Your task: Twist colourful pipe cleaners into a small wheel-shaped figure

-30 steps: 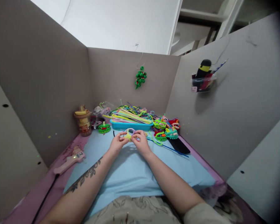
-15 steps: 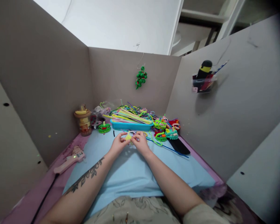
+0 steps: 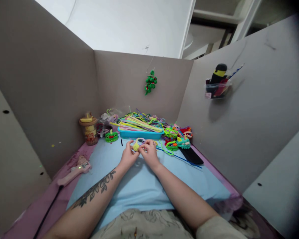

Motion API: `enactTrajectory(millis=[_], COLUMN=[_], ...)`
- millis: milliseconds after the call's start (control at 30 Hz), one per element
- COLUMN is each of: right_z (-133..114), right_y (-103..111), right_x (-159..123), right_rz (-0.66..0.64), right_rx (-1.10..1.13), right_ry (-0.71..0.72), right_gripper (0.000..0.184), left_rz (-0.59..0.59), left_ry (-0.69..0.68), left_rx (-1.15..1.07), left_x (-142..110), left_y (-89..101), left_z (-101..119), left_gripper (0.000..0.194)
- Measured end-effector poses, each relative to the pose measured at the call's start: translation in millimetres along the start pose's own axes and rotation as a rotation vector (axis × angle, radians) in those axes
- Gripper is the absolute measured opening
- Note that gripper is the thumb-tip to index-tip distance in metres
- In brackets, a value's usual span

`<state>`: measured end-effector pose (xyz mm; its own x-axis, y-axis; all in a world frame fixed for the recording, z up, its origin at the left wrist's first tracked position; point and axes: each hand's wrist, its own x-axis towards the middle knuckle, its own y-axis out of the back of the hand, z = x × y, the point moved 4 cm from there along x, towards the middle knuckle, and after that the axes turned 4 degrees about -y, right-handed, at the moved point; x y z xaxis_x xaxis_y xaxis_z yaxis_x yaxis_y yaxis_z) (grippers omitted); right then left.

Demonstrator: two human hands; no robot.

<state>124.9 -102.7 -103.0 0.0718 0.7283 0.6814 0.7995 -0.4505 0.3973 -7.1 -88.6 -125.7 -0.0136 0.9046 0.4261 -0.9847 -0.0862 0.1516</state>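
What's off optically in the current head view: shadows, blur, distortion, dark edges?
Head view: wide-angle stretch toward the edges; right edge and top right corner fade to black; soft shadow under the hanging bin on the right panel; yellow piece at the fingers too soft for fine detail; white wall bright, without hard glare.

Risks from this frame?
The small yellow piece is pinched at the fingertips of both the left hand and right hand, so it might slip or get squashed.

The glue gun lies near the left forearm with its light on; if hot, it could burn the skin.

Its cord could snag that arm.
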Motion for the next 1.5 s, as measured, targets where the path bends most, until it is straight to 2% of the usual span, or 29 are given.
enactTrajectory(millis=[167,500,633,800,1000,1300,1500], right_z=[-9,-2,-2,-13,-18,-7,-16], right_y=[4,1,-2,-2,-2,3,4], right_x=[-4,-3,-2,-3,-5,1,-2], right_rz=[0.044,0.035,0.002,0.003,0.046,-0.041,-0.016], right_rx=[-0.072,-0.091,-0.156,-0.319,-0.440,-0.292,-0.322], right_ry=[0.053,0.040,0.074,0.201,0.286,0.172,0.243], right_gripper=[0.006,0.010,0.012,0.013,0.012,0.012,0.008], left_rz=[0.011,-0.122,-0.112,-0.053,-0.043,-0.087,-0.025], left_ry=[0.035,0.201,0.144,0.036,0.027,0.001,0.040], left_rx=[-0.048,-0.343,-0.251,-0.061,-0.079,0.018,-0.045], left_x=[0,-1,0,1,2,-4,0], left_y=[0.3,-11.1,-9.9,-7.5,-9.3,-6.6,-8.1], left_z=[0,-3,-3,-1,-2,9,-6], left_gripper=[0.063,0.070,0.067,0.063,0.063,0.060,0.065])
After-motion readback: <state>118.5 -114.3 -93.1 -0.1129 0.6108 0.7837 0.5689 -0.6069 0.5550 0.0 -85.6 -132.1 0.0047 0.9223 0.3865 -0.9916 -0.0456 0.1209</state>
